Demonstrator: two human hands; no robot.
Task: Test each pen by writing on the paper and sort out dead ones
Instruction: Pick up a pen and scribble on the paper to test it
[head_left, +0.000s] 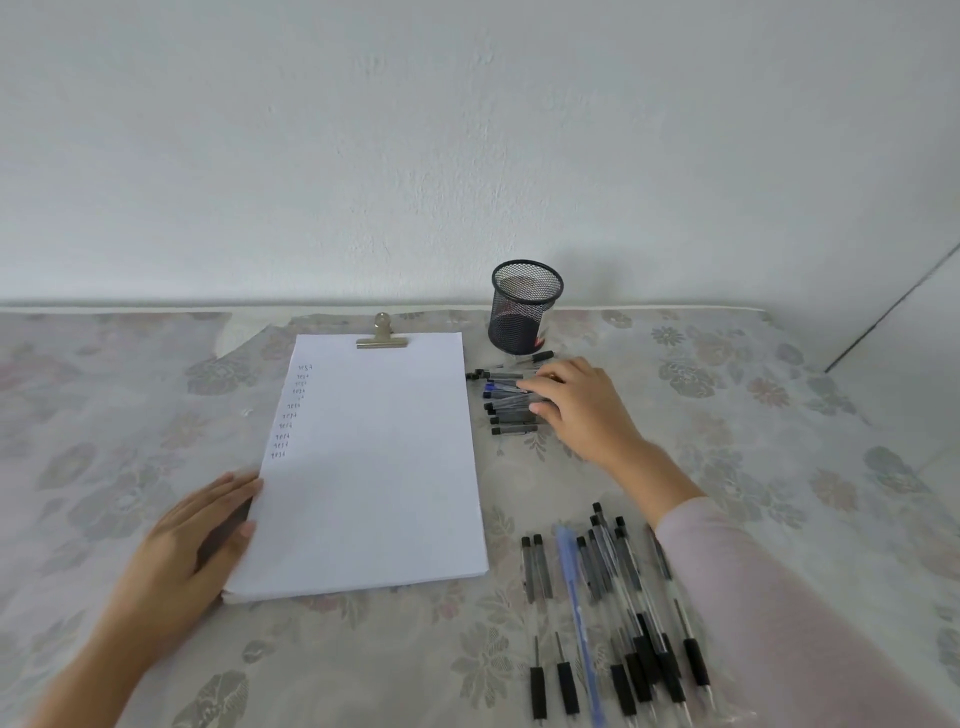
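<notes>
In the head view, a stack of white paper (374, 467) lay at the centre of the frame on a flowered tablecloth (727, 395), held at its top edge by a metal clip (382, 335). A short column of small handwritten marks (293, 410) ran down the paper's upper left part.

The left hand (202, 540) lay flat at the lower left, its fingers straight and relaxed against the left edge of the stack and grasping nothing.

The right hand (576, 405), reaching out of a pale pink sleeve (779, 597), rested on a small pile of pens (506, 402) just right of the paper's upper edge. Its fingers were bent over the pens and touched them, but whether they had closed on one could not be told.

A black mesh cup (524, 306) stood upright above that pile, near the wall (467, 130), with one dark pen (535, 357) lying at its foot.

At the lower right lay a second group of pens (628, 608), roughly parallel and partly overlapping — most of them black and clear, with one blue pen (574, 597) among them.
</notes>
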